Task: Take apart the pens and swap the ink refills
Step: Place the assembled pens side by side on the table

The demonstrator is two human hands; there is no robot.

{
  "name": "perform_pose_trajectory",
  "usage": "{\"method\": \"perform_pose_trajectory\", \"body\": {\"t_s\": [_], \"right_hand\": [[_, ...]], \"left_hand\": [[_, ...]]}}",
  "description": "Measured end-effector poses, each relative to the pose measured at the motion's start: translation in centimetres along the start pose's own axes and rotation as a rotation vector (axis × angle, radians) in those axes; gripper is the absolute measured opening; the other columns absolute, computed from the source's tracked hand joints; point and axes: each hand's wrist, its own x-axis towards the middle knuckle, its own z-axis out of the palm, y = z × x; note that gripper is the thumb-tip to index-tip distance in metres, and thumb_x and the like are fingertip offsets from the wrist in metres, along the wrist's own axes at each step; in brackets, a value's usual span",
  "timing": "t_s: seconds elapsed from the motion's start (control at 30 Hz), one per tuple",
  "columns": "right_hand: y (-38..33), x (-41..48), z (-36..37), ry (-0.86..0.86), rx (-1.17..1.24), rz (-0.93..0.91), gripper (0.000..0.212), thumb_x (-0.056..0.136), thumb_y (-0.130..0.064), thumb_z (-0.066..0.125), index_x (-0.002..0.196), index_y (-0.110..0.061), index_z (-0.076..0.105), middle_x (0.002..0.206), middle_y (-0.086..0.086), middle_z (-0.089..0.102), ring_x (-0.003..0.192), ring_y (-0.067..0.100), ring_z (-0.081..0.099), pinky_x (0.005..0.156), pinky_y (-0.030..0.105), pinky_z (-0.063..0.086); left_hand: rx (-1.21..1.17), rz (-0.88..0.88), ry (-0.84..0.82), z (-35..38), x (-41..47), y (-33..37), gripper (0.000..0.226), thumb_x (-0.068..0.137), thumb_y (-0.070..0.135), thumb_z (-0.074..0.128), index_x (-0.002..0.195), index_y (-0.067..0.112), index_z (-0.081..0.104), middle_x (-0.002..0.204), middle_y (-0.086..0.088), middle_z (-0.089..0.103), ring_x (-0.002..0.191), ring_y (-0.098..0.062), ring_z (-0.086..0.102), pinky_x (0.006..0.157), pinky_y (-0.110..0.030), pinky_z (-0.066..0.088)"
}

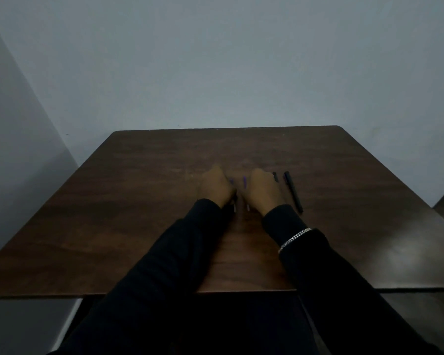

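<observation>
Pen parts (pixel 244 182) between both hands, no legible markings.

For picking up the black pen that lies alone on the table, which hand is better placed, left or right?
Right. The black pen lies on the table just to the right of the right hand, with nothing between them except a small dark piece. The left hand would have to cross over the right one.
</observation>
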Motion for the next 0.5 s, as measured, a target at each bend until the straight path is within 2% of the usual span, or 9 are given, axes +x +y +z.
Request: {"method": "perform_pose_trajectory", "body": {"t_s": [0.1, 0.17, 0.27, 0.4, 0.5], "right_hand": [[0.8, -0.9, -0.6, 0.049, -0.050, -0.007, 0.047, 0.100, -0.041, 0.060, 0.065, -0.012, 0.045, 0.087, 0.021, 0.069, 0.089, 0.038, 0.070, 0.063, 0.033, 0.042], [1.1, -1.4, -0.9, 0.072, -0.060, -0.011, 0.042, 0.100, -0.040, 0.061, 0.072, -0.011, 0.050, 0.097, 0.023, 0.071, 0.093, 0.039, 0.070, 0.065, 0.031, 0.042], [1.1, -1.7, -1.2, 0.075, -0.085, -0.009, 0.035, 0.101, -0.037, 0.059, 0.091, -0.004, 0.062, 0.107, 0.024, 0.071, 0.099, 0.040, 0.068, 0.067, 0.032, 0.042], [0.7, -1.7, -1.4, 0.046, -0.092, 0.006, 0.047, 0.102, -0.046, 0.055, 0.098, 0.000, 0.068, 0.104, 0.022, 0.073, 0.099, 0.038, 0.071, 0.076, 0.037, 0.054], [0.7, -1.5, -1.5, 0.033, -0.100, 0.023, 0.047, 0.103, -0.045, 0.055, 0.099, -0.001, 0.069, 0.105, 0.022, 0.073, 0.099, 0.037, 0.070, 0.074, 0.035, 0.052]], "left_hand": [[-0.040, -0.024, -0.009, 0.8, -0.5, 0.6, 0.030, 0.090, 0.017, 0.072, 0.062, 0.007, 0.066, 0.062, -0.009, 0.062, 0.068, -0.028, 0.068, 0.042, -0.023, 0.034], [-0.071, -0.028, -0.003, 1.2, -0.9, 0.8, 0.030, 0.091, 0.016, 0.072, 0.063, 0.006, 0.068, 0.060, -0.008, 0.060, 0.061, -0.024, 0.062, 0.042, -0.022, 0.032], [-0.121, -0.034, 0.003, 1.4, -1.3, 0.9, 0.029, 0.096, 0.016, 0.068, 0.073, 0.000, 0.076, 0.066, -0.013, 0.068, 0.056, -0.017, 0.060, 0.044, -0.022, 0.034], [-0.145, -0.006, 0.003, 1.6, -1.4, 1.1, 0.035, 0.097, 0.022, 0.068, 0.073, -0.003, 0.076, 0.075, -0.023, 0.074, 0.065, -0.028, 0.068, 0.053, -0.032, 0.046], [-0.152, 0.001, 0.003, 1.6, -1.4, 1.1, 0.034, 0.096, 0.021, 0.069, 0.073, -0.004, 0.076, 0.075, -0.023, 0.073, 0.070, -0.032, 0.072, 0.056, -0.036, 0.052]]}}
